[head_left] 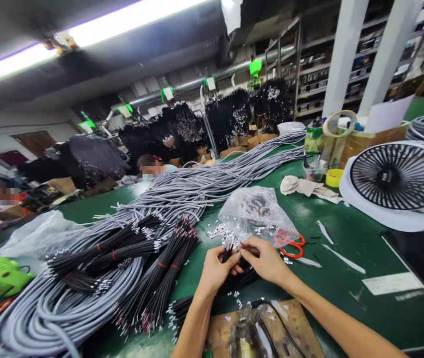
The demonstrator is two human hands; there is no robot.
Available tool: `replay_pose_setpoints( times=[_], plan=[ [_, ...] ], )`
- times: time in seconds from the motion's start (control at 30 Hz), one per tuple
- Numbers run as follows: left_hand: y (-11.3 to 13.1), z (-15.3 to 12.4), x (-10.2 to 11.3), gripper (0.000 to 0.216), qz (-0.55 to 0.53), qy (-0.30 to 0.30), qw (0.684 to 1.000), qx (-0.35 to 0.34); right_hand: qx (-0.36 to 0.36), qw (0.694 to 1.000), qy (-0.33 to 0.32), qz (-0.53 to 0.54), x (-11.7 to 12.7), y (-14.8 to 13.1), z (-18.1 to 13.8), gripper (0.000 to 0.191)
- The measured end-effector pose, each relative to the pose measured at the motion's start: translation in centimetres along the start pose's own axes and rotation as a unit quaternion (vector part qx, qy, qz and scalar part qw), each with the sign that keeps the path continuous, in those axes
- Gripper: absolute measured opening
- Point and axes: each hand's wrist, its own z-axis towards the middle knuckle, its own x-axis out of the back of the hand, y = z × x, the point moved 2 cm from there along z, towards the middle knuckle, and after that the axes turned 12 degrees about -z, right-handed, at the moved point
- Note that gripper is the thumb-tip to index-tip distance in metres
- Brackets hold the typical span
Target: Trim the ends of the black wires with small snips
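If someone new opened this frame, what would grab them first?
Probably the long mass of grey cables sweeping across the green table, coiled at the lower left. The white fan with a round black grille stands out at the right. Below centre, the left hand holds thin black wires with silvery tips, the right hand beside it.

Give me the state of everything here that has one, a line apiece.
Left hand: closed around black wires
Right hand: fingers bent beside the wires; grip unclear
Black cable bundles: tied with red bands
Grey cables: coiled at near end, stretched out beyond
Plastic bag: crumpled
Scissors: lying down; blades unclear
Cloth: crumpled
White fan: on or off, cannot tell
Ceiling light: lit
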Motion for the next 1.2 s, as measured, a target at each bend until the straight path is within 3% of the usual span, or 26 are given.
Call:
replay_pose_setpoints(
  times=[0.33, 0.67, 0.97, 1.2],
  plan=[
    [-0.4, 0.2, 0.1, 0.024, -0.012, 0.015, 1.0, 0.004, -0.026, 0.999, -0.004, 0.034, 0.0, 0.8, 0.1, 0.018],
    [-0.1, 0.2, -0.1, 0.037, -0.008, -0.065, 0.998, 0.011, -0.095, 0.987, -0.029, 0.124, -0.1, 1.2, 0.4, 0.017],
    [-0.7, 0.1, -0.5, 0.025, 0.015, -0.021, 0.999, -0.039, -0.172, 0.972, -0.016, 0.16, 0.6, 2.3, 0.8, 0.012],
    [-0.1, -0.1, -0.3, 0.034, 0.011, -0.038, 0.999, -0.031, -0.138, 0.974, -0.03, 0.177, 1.7, 0.7, 0.7, 0.019]
  ],
)
